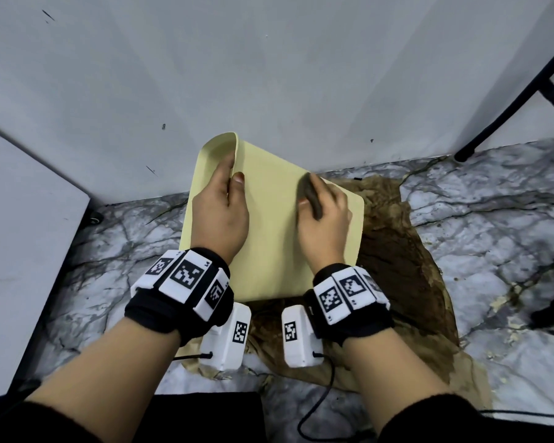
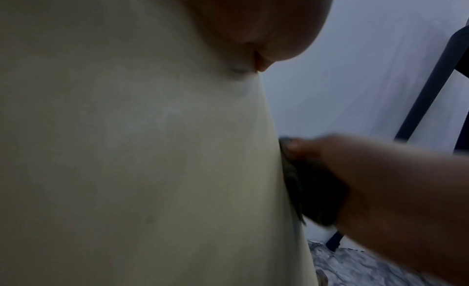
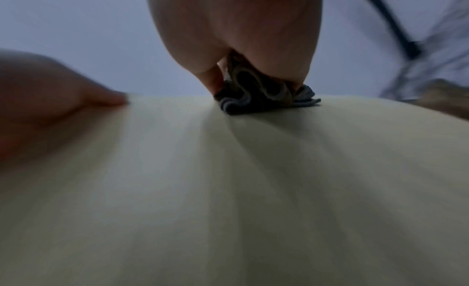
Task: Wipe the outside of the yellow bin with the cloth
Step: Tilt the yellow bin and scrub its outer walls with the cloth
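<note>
A pale yellow bin (image 1: 269, 251) lies tilted on the floor, its open mouth toward the wall and one broad side facing up. My left hand (image 1: 227, 187) grips its rim, fingers inside the mouth and thumb on the outer side. My right hand (image 1: 320, 203) holds a bunched dark cloth (image 1: 311, 196) and presses it against the upper right part of that side. In the left wrist view the cloth (image 2: 312, 190) sits between the right hand and the bin wall (image 2: 127, 150). The right wrist view shows the cloth (image 3: 264, 98) folded under the fingers on the bin (image 3: 228, 190).
A stained brown sheet (image 1: 406, 276) lies on the marble-patterned floor (image 1: 493, 219) under and to the right of the bin. A grey wall (image 1: 269, 75) stands close behind. Black chair legs (image 1: 509, 100) are at the right. A white panel (image 1: 20, 235) is at the left.
</note>
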Available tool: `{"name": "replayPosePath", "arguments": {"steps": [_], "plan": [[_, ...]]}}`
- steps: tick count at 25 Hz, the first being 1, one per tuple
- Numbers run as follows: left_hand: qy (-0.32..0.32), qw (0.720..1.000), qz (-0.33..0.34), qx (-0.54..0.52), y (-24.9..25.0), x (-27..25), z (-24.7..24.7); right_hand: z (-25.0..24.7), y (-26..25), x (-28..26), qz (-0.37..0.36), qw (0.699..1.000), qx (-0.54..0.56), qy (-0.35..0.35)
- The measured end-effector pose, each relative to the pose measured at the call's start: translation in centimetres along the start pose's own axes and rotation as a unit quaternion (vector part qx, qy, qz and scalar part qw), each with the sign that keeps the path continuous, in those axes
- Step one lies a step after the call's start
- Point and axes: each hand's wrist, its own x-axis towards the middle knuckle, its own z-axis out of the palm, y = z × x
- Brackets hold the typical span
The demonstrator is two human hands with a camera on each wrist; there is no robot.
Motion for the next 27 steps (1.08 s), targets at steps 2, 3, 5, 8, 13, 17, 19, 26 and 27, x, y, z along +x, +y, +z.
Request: {"name": "replayPosePath", "arguments": {"steps": [2, 3, 5, 8, 13, 17, 19, 26, 27], "plan": [[0.007, 1.000, 0.012, 0.011, 0.3, -0.1, 0.1, 1.6, -2.7, -0.8, -0.102, 0.995, 0.003, -0.012], [0.008, 1.000, 0.018, 0.014, 0.3, -0.1, 0.1, 2.0, -3.5, -1.1, -0.139, 0.990, 0.005, -0.017], [0.005, 1.000, 0.025, 0.012, 0.2, -0.2, 0.0, 2.0, -4.1, -1.1, -0.159, 0.987, 0.014, -0.037], [-0.006, 1.000, 0.020, 0.011, 0.2, -0.2, -0.1, 1.0, -2.8, -0.3, -0.133, 0.990, 0.022, -0.045], [-0.023, 1.000, 0.007, 0.005, 0.4, -0.5, -0.2, -1.8, 1.7, 1.7, -0.003, 1.000, 0.029, 0.009], [-0.039, 0.999, 0.003, -0.005, 0.6, -0.6, -0.3, -3.9, 5.5, 2.5, 0.081, 0.995, 0.020, 0.057], [-0.045, 0.999, 0.009, -0.012, 0.7, -0.7, -0.3, -4.6, 6.7, 2.6, 0.121, 0.990, 0.024, 0.070], [-0.114, 0.992, 0.029, -0.035, 2.2, 0.2, -0.3, -5.3, 7.9, 2.6, 0.167, 0.981, 0.028, 0.097], [-0.125, 0.991, 0.023, -0.050, 2.7, 0.3, -0.1, -5.4, 8.0, 2.5, 0.169, 0.980, 0.027, 0.102]]}}
